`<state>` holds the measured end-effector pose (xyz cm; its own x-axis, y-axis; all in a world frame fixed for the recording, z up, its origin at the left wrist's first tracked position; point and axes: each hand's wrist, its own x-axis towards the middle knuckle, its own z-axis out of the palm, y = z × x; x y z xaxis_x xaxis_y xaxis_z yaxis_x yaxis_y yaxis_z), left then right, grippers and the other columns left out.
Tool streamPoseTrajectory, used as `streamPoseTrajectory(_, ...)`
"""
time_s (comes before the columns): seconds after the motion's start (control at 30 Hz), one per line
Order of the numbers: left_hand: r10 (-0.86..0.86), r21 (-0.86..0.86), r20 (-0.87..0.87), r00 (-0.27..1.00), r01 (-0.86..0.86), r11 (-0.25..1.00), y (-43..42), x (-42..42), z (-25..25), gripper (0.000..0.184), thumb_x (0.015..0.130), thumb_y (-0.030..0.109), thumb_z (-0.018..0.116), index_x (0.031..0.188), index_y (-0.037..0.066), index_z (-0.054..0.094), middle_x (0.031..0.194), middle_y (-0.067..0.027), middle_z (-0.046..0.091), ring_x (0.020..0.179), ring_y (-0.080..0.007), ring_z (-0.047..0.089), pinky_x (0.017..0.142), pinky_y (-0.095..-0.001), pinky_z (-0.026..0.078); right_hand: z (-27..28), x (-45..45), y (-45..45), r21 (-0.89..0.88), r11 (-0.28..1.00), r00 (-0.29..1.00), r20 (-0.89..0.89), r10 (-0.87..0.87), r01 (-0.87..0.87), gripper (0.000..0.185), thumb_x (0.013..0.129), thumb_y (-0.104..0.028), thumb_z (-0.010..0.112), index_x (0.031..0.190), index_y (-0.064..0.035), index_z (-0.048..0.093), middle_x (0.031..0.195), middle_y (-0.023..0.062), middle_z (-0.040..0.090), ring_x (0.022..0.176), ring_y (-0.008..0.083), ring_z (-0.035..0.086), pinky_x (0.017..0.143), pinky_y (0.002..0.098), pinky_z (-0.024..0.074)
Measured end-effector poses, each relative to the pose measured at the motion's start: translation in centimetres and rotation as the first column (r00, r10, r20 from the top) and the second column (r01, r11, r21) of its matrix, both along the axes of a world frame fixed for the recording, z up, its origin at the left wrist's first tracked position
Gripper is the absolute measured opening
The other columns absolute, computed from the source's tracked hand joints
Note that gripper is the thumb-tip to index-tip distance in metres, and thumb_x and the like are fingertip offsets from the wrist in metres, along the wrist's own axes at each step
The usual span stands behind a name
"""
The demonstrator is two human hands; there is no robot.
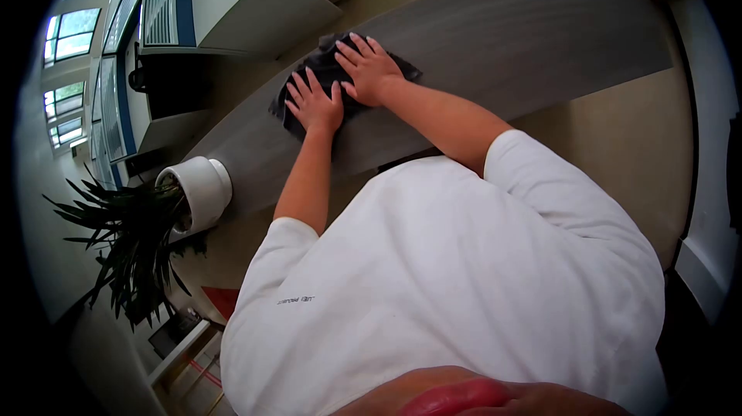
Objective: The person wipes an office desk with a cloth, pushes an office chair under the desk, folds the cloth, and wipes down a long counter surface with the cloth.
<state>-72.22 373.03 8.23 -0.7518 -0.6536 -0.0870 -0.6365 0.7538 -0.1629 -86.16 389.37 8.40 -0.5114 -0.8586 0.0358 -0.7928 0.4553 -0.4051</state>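
- Gray, curved counter (541, 37); white planter (205, 196) at its left end, windows (75, 33) beyond.
- Left hand (315, 110) and right hand (371, 76) spread flat on dark cloth (325, 62) atop it.
- White shirt (448, 277): lettering (296, 300) too small to read.

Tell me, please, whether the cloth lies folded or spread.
Spread, though rumpled: the dark cloth extends beyond the left hand and right hand on the table. Whether it is doubled underneath, I cannot tell.

On my remote feed, I see a person in a loose white T-shirt (448, 261), its short, wide sleeves (553, 184) leaving bare forearms (448, 118), small dark lettering (296, 300) printed on the left chest.
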Motion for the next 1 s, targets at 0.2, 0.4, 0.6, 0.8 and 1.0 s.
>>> streamPoseTrajectory(0.2,0.055,0.101,-0.059,0.997,-0.049,0.994,-3.3,-7.4,1.2,0.082,0.111,0.073,0.047,0.179,0.03,0.037,0.19,-0.0059,0.027,0.176,-0.0348,0.018,0.139,-0.0676,0.015,1.9,-4.2,-1.1,0.054,0.994,0.995,-0.049,-0.09,0.093,0.076,0.112,-0.058,0.055,0.176,-0.0195,0.043,0.188,0.008,0.032,0.175,0.0337,0.023,0.142,0.051,0.015)
streamPoseTrajectory(0.4,-0.052,0.005,-0.181,0.982,0.054,0.999,-3.8,-7.6,0.0,0.084,0.109,0.073,0.049,0.18,0.029,0.037,0.191,-0.0092,0.023,0.177,-0.0357,0.015,0.14,-0.0633,0.014,1.4,-3.7,-1.0,0.048,0.986,0.982,-0.104,-0.155,0.161,0.083,0.112,-0.062,0.052,0.181,-0.0197,0.033,0.19,0.0087,0.027,0.176,0.0333,0.019,0.143,0.0501,0.0129)
streamPoseTrajectory(0.6,-0.11,-0.062,-0.268,0.957,0.097,0.993,1.4,-4.3,0.2,0.085,0.109,0.071,0.05,0.18,0.028,0.035,0.191,-0.0109,0.022,0.177,-0.0372,0.015,0.139,-0.0631,0.017,1.2,-3.0,3.2,0.074,0.947,0.942,-0.151,-0.299,0.313,0.089,0.111,-0.065,0.051,0.183,-0.0192,0.027,0.192,0.0087,0.021,0.178,0.0321,0.015,0.143,0.0489,0.013)
streamPoseTrajectory(0.8,-0.149,0.015,-0.151,0.977,0.153,0.988,10.2,2.5,2.2,0.084,0.111,0.068,0.05,0.181,0.025,0.035,0.19,-0.0094,0.025,0.176,-0.0347,0.018,0.141,-0.0602,0.016,0.4,1.3,9.2,0.106,0.943,0.943,-0.144,-0.3,0.316,0.088,0.109,-0.065,0.055,0.181,-0.0185,0.033,0.191,0.0119,0.021,0.177,0.0355,0.015,0.143,0.051,0.0151)
streamPoseTrajectory(1.0,-0.13,0.128,-0.092,0.987,0.141,0.982,11.4,6.6,4.4,0.087,0.111,0.067,0.049,0.184,0.025,0.027,0.193,-0.009,0.016,0.178,-0.0344,0.009,0.142,-0.0605,0.008,0.9,6.0,10.9,0.153,0.932,0.938,-0.165,-0.304,0.329,0.09,0.11,-0.066,0.053,0.181,-0.0157,0.032,0.192,0.014,0.019,0.177,0.0381,0.014,0.142,0.0527,0.0157)
